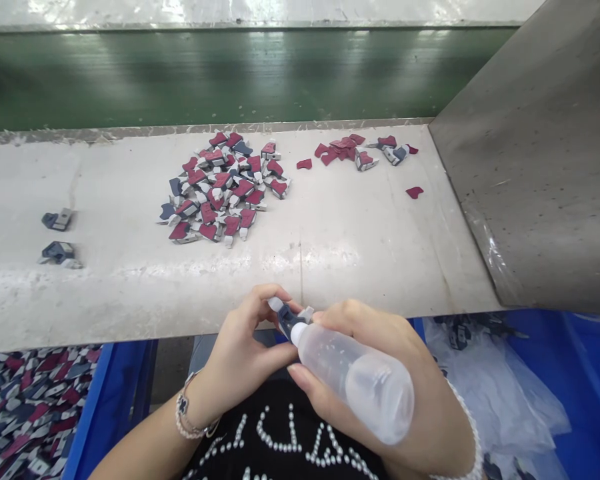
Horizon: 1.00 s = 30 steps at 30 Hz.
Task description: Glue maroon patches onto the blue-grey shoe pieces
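Note:
Between the thumb and fingers of my left hand (245, 357) is a small dark blue and white plastic part (287, 315). My right hand (385, 353) is wrapped round a translucent squeeze bottle (353, 373), tilted with its tip touching or very close to the part. Both hands are at the near edge of the white work table (355, 233). A pile of similar parts with red faces (225, 187) lies beyond my hands. Farther right is a small heap of loose red pieces (337, 150), with a few more parts beside it.
Two dark blue and white parts (59, 253) lie at the table's left. A blue bin (100, 407) full of parts stands below left. Another blue bin (545, 353), holding a clear plastic bag (490, 380), is below right. A grey metal panel (540, 153) rises at the right.

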Motion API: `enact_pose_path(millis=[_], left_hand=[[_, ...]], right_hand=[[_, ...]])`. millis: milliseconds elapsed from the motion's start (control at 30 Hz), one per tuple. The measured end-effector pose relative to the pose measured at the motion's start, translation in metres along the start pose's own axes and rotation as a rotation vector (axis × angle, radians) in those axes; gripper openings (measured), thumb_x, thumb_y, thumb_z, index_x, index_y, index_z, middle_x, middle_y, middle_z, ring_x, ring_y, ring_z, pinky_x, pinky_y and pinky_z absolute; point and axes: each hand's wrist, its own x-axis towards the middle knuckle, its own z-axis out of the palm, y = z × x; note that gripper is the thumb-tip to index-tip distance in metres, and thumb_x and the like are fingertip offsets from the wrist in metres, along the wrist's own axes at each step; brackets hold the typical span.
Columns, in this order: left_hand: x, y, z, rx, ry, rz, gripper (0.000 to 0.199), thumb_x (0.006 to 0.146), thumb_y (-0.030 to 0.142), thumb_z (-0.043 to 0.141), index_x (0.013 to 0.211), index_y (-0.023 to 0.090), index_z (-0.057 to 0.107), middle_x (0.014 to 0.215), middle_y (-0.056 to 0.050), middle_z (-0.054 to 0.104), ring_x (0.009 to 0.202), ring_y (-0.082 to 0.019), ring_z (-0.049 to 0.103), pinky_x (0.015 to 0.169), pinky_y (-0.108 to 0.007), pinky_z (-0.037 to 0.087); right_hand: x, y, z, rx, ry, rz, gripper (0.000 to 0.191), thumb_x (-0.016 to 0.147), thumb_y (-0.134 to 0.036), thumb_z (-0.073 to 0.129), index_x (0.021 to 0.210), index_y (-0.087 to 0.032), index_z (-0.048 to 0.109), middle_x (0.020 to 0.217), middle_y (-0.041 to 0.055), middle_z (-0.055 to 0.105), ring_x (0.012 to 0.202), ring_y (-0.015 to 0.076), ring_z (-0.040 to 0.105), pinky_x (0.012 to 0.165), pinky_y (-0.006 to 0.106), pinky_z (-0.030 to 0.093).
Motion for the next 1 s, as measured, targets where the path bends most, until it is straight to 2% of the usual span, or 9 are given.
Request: enact_pose_path(millis=[233, 467, 633, 800, 1000], left_hand=[[0.0004, -0.0011, -0.0009, 0.0, -0.006, 0.03, 0.05, 0.072, 0.006, 0.073, 0.11, 0.03, 0.051, 0.094, 0.003, 0.068, 0.076, -0.011, 0.063, 0.069, -0.019, 0.053], [-0.0019, -0.0027, -0.0017, 0.05, 0.004, 0.024, 0.052, 0.07, 0.004, 0.073, 0.109, 0.03, 0.052, 0.092, 0.004, 0.066, 0.074, -0.011, 0.062, 0.069, -0.02, 0.053], [-0.0006, -0.0013, -0.0023, 0.067, 0.004, 0.048, 0.048, 0.072, 0.007, 0.073, 0.109, 0.029, 0.053, 0.091, 0.003, 0.065, 0.072, -0.011, 0.061, 0.068, -0.021, 0.055], [0.0008, -0.0021, -0.0024, 0.022, 0.028, 0.028, 0.05, 0.07, 0.005, 0.074, 0.109, 0.028, 0.052, 0.093, 0.003, 0.066, 0.077, -0.011, 0.064, 0.07, -0.02, 0.056], [0.0013, -0.0011, -0.0049, 0.092, 0.093, 0.017, 0.045, 0.073, 0.018, 0.079, 0.107, 0.026, 0.052, 0.096, -0.001, 0.069, 0.083, -0.016, 0.069, 0.071, -0.025, 0.057]], right_hand=[[0.0038, -0.0026, -0.0004, 0.043, 0.028, 0.011, 0.03, 0.081, -0.029, 0.073, 0.075, -0.021, 0.044, 0.076, -0.0048, 0.061, 0.06, 0.0091, 0.06, 0.056, 0.024, 0.045], [0.0041, 0.0, -0.0023, -0.009, -0.034, -0.022, 0.024, 0.082, -0.031, 0.073, 0.092, -0.022, 0.053, 0.073, -0.0055, 0.058, 0.057, 0.0095, 0.057, 0.055, 0.025, 0.043], [0.0057, -0.0004, -0.0004, 0.023, 0.02, -0.001, 0.025, 0.083, -0.031, 0.072, 0.083, -0.021, 0.049, 0.073, -0.0057, 0.057, 0.057, 0.0074, 0.055, 0.055, 0.022, 0.043], [0.0027, -0.0012, -0.0042, 0.014, -0.062, -0.002, 0.023, 0.084, -0.034, 0.071, 0.09, -0.021, 0.052, 0.074, -0.0043, 0.06, 0.058, 0.01, 0.058, 0.055, 0.025, 0.043], [-0.0028, -0.0009, -0.0052, -0.022, -0.127, 0.057, 0.023, 0.086, -0.04, 0.067, 0.084, -0.022, 0.053, 0.073, -0.0014, 0.06, 0.06, 0.0149, 0.058, 0.054, 0.03, 0.044]])
